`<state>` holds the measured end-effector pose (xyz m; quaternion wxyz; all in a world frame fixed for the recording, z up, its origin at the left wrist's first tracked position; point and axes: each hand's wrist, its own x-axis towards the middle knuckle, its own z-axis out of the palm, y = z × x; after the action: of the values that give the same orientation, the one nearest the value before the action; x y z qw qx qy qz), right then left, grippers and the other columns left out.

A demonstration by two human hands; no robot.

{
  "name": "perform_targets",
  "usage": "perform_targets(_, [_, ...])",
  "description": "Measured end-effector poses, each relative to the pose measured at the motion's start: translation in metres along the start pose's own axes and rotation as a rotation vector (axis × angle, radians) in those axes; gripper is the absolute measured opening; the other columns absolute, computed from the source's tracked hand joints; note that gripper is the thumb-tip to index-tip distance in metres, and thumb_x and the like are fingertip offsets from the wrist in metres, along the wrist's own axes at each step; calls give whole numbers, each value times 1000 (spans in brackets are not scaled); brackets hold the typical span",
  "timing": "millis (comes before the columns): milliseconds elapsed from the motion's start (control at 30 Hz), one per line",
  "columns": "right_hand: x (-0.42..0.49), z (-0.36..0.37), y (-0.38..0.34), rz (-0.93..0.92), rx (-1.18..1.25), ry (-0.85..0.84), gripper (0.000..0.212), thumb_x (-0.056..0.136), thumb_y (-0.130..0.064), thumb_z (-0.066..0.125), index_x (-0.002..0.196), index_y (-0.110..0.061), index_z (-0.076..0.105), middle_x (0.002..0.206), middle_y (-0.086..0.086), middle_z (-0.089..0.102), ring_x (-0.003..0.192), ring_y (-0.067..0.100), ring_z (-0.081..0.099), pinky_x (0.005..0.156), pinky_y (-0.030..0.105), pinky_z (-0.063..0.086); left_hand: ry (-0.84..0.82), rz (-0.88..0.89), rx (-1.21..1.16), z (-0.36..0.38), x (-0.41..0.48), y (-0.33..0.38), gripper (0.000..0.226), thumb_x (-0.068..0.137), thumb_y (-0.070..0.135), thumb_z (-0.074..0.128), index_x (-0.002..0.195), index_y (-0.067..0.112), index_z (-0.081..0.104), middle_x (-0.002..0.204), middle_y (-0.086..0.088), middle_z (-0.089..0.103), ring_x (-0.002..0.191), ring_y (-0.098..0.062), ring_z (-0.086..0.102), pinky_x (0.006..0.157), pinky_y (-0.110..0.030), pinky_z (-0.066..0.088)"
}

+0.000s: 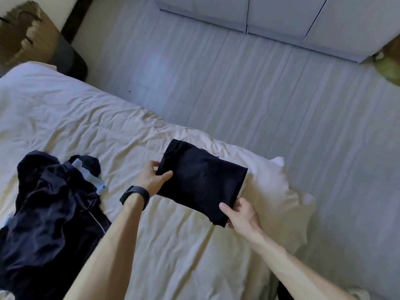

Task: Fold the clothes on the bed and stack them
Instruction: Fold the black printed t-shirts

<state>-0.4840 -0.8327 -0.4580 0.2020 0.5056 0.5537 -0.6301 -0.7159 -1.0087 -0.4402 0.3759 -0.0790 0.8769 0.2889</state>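
Note:
A folded black garment (201, 180) forms a neat rectangle just above the cream bed sheet (86, 126), near the bed's right corner. My left hand (152, 177), with a black watch on the wrist, pinches its left edge, thumb on top. My right hand (240, 214) grips its near right corner. To the left a pile of unfolded dark navy clothes (52, 213) with a light blue piece in it lies crumpled on the sheet.
The bed's corner (287, 191) drops off to a pale tiled floor (259, 83) on the right. White cabinet doors (281, 14) line the far wall. A dark bedside object (71, 59) stands at the upper left, and something green (389, 70) lies at the right edge.

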Motion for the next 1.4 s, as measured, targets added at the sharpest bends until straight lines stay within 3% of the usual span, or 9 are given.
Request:
perform_targets(167, [-5, 5, 2, -10, 88, 78, 22, 93, -31, 73, 89, -15, 58, 86, 2, 75, 60, 13, 68, 66, 39, 62, 20, 62, -84, 0, -1, -5, 30, 90, 25, 74, 111, 29, 54, 100, -2, 71, 75, -13, 70, 58, -25, 50])
perform_targets(333, [-7, -1, -9, 44, -235, 50, 33, 92, -39, 70, 110, -16, 54, 111, -4, 66, 97, 22, 67, 85, 39, 54, 91, 76, 147, 11, -5, 0, 58, 86, 28, 72, 137, 24, 44, 122, -5, 62, 107, -25, 63, 81, -35, 51])
perform_targets(400, [-14, 4, -14, -151, -447, 323, 50, 85, -37, 73, 123, -13, 49, 124, 3, 53, 109, 28, 54, 85, 37, 45, 244, 224, 381, 18, -11, 1, 76, 84, 37, 68, 150, 26, 32, 144, -9, 45, 130, -31, 46, 105, -44, 43])
perform_targets(467, [-17, 21, -30, -565, -515, 525, 56, 81, -35, 71, 127, -11, 52, 132, 9, 52, 118, 31, 51, 89, 43, 45, 375, 418, 514, 32, -18, 6, 77, 85, 49, 58, 153, 33, 28, 158, -4, 30, 142, -29, 32, 115, -49, 29])
perform_targets(600, [20, 49, -53, -817, -793, 338, 62, 96, -40, 54, 154, -20, 42, 168, 7, 25, 156, 26, 18, 123, 53, 16, 277, 649, 777, 63, -8, 9, 63, 95, 58, 33, 156, 46, 21, 168, 5, 9, 155, -16, 2, 123, -49, 3])
perform_targets(733, [63, 46, -19, -830, -1034, 242, 75, 96, -60, 48, 162, -32, 26, 172, 4, 7, 158, 28, 1, 122, 64, 2, 178, 586, 915, 81, 12, -17, 60, 98, 62, 12, 154, 52, -7, 168, 8, -8, 151, -13, -21, 122, -47, -15])
perform_targets(867, [89, 43, 12, -892, -1107, 321, 91, 85, -77, 49, 162, -38, 20, 172, 4, 7, 157, 37, 3, 120, 68, -4, 209, 591, 905, 98, 25, -35, 63, 98, 62, 21, 156, 49, -3, 168, 7, -7, 154, -19, -16, 120, -49, -17])
perform_targets(1133, [111, 67, 44, -963, -1029, 432, 103, 84, -78, 50, 163, -19, 20, 169, 15, 18, 155, 45, 12, 117, 71, 0, 243, 648, 820, 104, 54, -64, 79, 89, 68, 32, 156, 48, -2, 168, 3, -9, 154, -24, -13, 119, -62, -1])
perform_targets(1400, [114, 62, 35, -1060, -1090, 445, 98, 82, -73, 56, 157, -12, 37, 165, 19, 26, 153, 46, 19, 118, 71, 6, 317, 625, 795, 109, 56, -70, 76, 89, 67, 31, 156, 48, 2, 168, 4, -7, 154, -21, -15, 121, -59, -3])
